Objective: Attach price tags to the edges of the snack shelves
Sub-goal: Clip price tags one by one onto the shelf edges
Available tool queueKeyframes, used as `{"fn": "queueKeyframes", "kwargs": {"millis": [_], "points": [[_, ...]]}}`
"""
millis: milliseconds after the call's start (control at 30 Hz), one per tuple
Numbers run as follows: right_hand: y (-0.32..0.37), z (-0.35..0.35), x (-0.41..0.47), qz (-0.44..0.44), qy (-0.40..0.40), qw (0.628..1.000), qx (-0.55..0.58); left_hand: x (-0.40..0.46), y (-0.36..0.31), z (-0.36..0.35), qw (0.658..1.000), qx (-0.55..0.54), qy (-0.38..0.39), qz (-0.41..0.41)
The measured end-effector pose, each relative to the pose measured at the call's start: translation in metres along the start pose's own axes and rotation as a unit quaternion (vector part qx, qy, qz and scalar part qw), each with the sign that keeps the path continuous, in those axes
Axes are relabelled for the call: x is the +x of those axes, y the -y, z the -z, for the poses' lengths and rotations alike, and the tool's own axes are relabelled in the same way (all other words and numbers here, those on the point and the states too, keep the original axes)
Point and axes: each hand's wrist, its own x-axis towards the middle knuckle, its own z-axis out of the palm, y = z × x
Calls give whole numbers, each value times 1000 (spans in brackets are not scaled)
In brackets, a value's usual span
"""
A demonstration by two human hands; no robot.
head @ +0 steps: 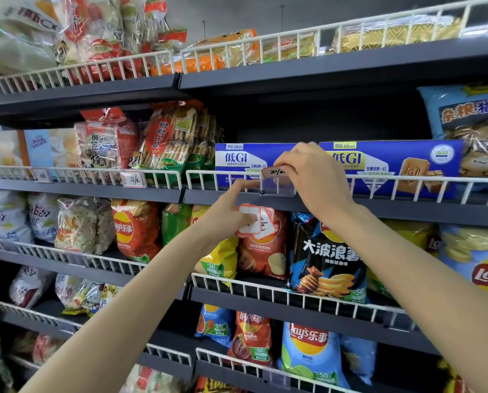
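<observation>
Several tiers of snack shelves are seen, each fronted by a white wire rail. On the middle rail, before the blue biscuit boxes, a clear tag holder is clipped. A handwritten price tag is pinched at its upper edge by the right hand and is held at the holder's mouth. A small stack of spare tags is gripped in the left hand, whose forefinger is stretched up to the holder's left edge. The tag would best be kept level and slid straight down while the sleeve is steadied. The writing is only partly legible, and the right fingertips are hidden behind the hand.
</observation>
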Motion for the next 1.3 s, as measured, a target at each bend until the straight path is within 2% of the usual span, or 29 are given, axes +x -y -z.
{"fn": "queueKeyframes", "kwargs": {"millis": [100, 367, 600, 900, 1100, 1300], "points": [[1, -1, 0, 16, 49, 997, -57, 0, 0, 2, 1000, 1, 9, 8], [6, 0, -9, 25, 69, 993, -93, 3, 0, 1, 1000, -19, 11, 13], [5, -7, -13, 5, 38, 997, -65, 4, -2, 1, 999, -23, 12, 22], [5, -7, -15, 16, 41, 998, -55, 8, -5, 1, 999, -34, 10, 24], [7, -8, -14, -26, 34, 999, -15, 8, -4, 2, 999, -37, 9, 26], [9, -8, -9, -33, 45, 998, -17, 8, -6, 3, 999, -38, 8, 17]]}}
